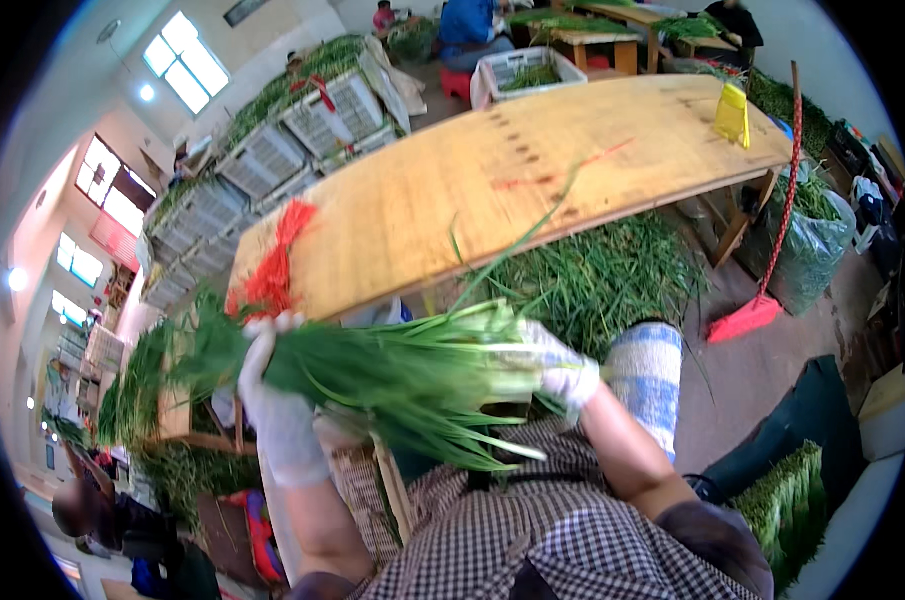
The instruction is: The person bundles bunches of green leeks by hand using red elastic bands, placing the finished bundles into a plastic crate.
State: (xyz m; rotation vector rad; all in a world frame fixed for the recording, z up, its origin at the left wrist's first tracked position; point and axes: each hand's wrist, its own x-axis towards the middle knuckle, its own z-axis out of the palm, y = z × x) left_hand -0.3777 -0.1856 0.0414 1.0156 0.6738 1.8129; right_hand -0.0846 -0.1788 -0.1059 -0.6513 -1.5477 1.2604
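Note:
A thick bunch of green chives (403, 375) lies crosswise in front of my chest, leafy tips to the left and pale stem ends to the right. My left hand (278, 410), in a white glove, is wrapped round the leafy part. At the pale ends, my gloved right hand (565, 372) grips the stems; its fingertips are smeared by motion and partly behind them. Some loose stalks hang below the bunch, and one long blade sticks up over the table edge. A bundle of red ties (278, 265) rests on the near left of the wooden table (403, 215).
Cut greens (613, 270) are heaped on the floor beyond my right hand. A red broom (748, 318) leans at the table's right end, beside a plastic bag of greens (813, 235). A yellow holder (733, 115) stands on the table. White crates (263, 160) line the left; other people work farther off.

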